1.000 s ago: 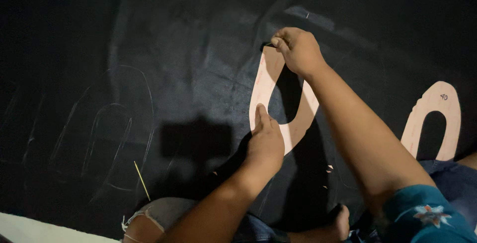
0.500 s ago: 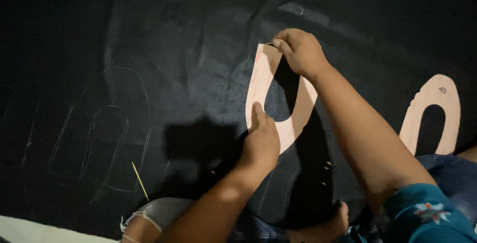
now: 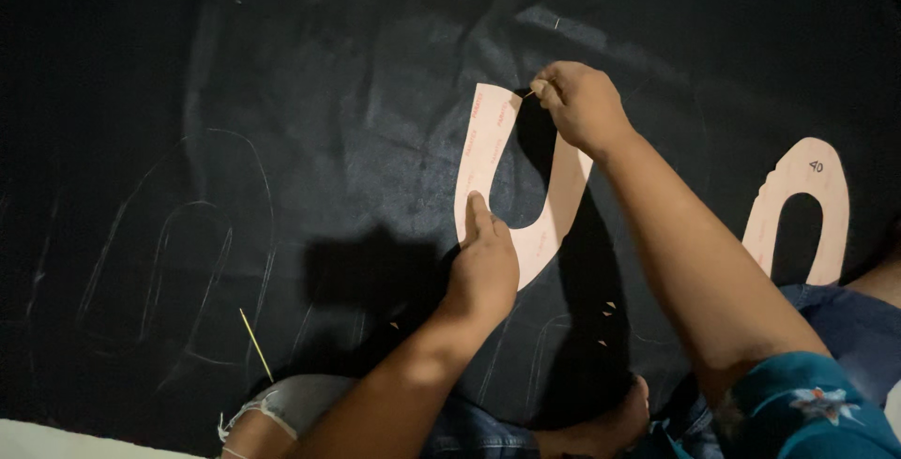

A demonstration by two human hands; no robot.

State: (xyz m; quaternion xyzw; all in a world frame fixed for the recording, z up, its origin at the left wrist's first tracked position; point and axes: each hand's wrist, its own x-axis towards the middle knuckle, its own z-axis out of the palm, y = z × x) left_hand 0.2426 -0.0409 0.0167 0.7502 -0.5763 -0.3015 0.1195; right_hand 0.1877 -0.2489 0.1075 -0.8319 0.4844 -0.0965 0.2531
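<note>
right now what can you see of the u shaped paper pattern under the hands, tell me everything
The U-shaped pattern is a flat, pale pinkish-tan piece that looks like thin card or stiff paper, with faint printed marks along its left arm. It lies flat on the black sheet, open end pointing away from the person. The left hand presses down on its lower curve. The right hand sits over the top of its right arm, holding a thin yellowish marking tool at the inner edge. The arm's tip is hidden by that hand.

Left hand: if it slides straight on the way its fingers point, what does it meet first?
The left hand points up along the U-shaped pink template, so it likely keeps riding that left arm, then bare black sheet.
</note>
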